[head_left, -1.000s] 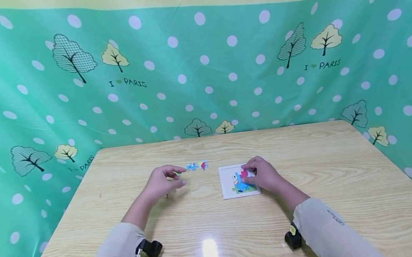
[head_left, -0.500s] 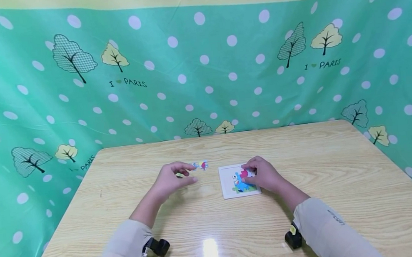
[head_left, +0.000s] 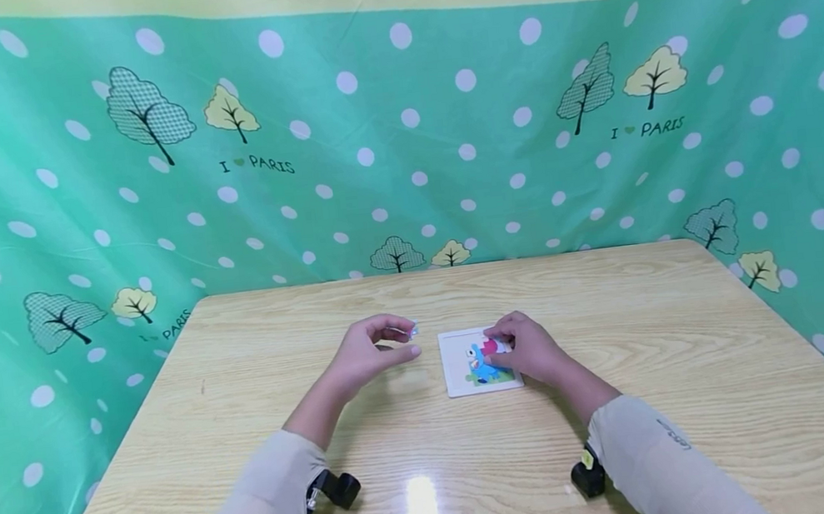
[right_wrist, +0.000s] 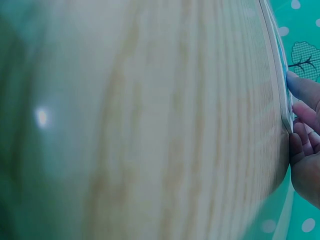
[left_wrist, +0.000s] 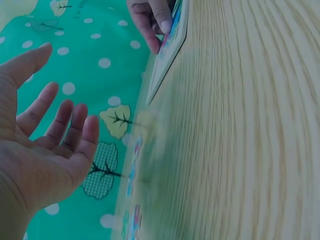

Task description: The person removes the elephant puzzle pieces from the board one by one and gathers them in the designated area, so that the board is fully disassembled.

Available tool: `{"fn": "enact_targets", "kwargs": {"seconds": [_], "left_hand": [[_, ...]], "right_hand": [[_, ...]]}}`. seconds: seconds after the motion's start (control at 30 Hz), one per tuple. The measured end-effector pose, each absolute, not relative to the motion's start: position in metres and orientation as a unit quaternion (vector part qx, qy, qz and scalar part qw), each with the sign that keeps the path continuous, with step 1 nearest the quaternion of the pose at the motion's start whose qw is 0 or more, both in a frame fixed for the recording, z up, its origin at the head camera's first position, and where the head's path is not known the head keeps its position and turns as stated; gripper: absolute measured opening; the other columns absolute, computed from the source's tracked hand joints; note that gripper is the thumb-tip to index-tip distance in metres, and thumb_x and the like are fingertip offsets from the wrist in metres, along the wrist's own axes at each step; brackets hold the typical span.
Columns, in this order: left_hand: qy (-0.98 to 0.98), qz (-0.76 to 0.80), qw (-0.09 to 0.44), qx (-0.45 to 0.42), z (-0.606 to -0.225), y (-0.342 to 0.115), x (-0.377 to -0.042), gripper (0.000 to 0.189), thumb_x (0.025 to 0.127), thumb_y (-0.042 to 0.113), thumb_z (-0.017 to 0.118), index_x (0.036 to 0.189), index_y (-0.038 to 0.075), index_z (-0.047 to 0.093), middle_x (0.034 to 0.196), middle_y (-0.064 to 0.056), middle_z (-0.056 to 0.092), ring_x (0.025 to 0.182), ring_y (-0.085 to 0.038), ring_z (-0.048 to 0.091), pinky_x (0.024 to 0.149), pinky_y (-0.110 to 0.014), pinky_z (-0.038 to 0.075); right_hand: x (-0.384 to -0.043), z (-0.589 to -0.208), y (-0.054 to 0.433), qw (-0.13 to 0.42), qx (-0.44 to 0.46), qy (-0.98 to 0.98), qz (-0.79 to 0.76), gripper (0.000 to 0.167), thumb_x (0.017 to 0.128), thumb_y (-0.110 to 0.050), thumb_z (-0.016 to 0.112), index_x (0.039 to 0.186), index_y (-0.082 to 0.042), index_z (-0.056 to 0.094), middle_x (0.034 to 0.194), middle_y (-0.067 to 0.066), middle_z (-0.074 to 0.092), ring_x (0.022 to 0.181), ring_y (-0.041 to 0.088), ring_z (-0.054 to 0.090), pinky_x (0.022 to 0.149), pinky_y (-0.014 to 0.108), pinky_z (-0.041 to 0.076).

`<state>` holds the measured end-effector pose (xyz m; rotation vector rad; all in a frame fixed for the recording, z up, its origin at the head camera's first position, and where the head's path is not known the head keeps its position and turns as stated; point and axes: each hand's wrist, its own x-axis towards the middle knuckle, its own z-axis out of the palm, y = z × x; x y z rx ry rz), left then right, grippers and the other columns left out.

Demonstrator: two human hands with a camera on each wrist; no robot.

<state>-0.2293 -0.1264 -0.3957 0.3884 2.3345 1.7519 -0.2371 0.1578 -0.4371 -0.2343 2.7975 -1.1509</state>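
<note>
My left hand [head_left: 373, 353] hovers over the table left of the puzzle board [head_left: 459, 376], with thumb and fingers apart and nothing between them. Just past its fingertips shows a small loose puzzle piece [head_left: 414, 331]; the hand hides the others in the head view. In the left wrist view, loose puzzle pieces [left_wrist: 136, 220] lie on the table below the open palm. My right hand [head_left: 531, 349] rests at the board's right side, thumb and index fingertips spread on the blue and pink puzzle picture [head_left: 479, 360]. Its palm hides the picture's right part.
The wooden table [head_left: 612, 294] carries the board and pieces near its middle. A green dotted curtain [head_left: 400, 141] hangs behind the back edge and along both sides. Black wrist cameras sit below both sleeves.
My left hand has moved right, passing over the row of loose pieces toward the board, and now covers most of them. The right hand and the board stay in place.
</note>
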Motion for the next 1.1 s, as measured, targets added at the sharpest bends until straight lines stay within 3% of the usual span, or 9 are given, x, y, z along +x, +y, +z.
{"fn": "enact_targets", "kwargs": {"seconds": [0.27, 0.8, 0.93, 1.1], "left_hand": [[0.784, 0.596, 0.11, 0.133, -0.397, -0.113, -0.231, 0.041, 0.079, 0.021, 0.083, 0.115, 0.012, 0.066, 0.123, -0.019, 0.059, 0.115, -0.033, 0.056, 0.09, -0.038, 0.05], [0.802, 0.566, 0.126, 0.143, -0.398, -0.076, -0.239, 0.034, 0.082, 0.024, 0.08, 0.111, 0.01, 0.071, 0.116, -0.006, 0.063, 0.11, -0.022, 0.056, 0.088, -0.039, 0.048], [0.805, 0.559, 0.146, 0.135, -0.4, -0.068, -0.243, 0.036, 0.082, 0.025, 0.079, 0.113, 0.008, 0.071, 0.117, -0.009, 0.063, 0.107, -0.021, 0.057, 0.088, -0.039, 0.049], [0.8, 0.561, 0.173, 0.12, -0.404, -0.057, -0.248, 0.034, 0.083, 0.025, 0.079, 0.112, 0.007, 0.072, 0.114, -0.005, 0.065, 0.1, -0.018, 0.061, 0.086, -0.038, 0.052]], "right_hand": [[-0.237, -0.435, 0.158, 0.059, -0.083, 0.919, -0.381, 0.043, 0.083, -0.016, 0.079, 0.123, -0.005, 0.067, 0.116, 0.006, 0.054, 0.102, 0.024, 0.051, 0.096, 0.039, 0.046], [-0.234, -0.432, 0.161, 0.075, -0.114, 0.915, -0.381, 0.049, 0.083, -0.021, 0.08, 0.126, -0.004, 0.064, 0.125, 0.008, 0.053, 0.114, 0.027, 0.051, 0.104, 0.046, 0.04], [-0.232, -0.432, 0.163, 0.075, -0.126, 0.916, -0.373, 0.05, 0.083, -0.022, 0.08, 0.127, -0.003, 0.063, 0.127, 0.01, 0.053, 0.116, 0.029, 0.051, 0.104, 0.047, 0.039], [-0.229, -0.433, 0.167, 0.064, -0.136, 0.92, -0.361, 0.052, 0.081, -0.023, 0.082, 0.125, -0.003, 0.064, 0.128, 0.01, 0.053, 0.121, 0.031, 0.05, 0.107, 0.049, 0.037]]}}
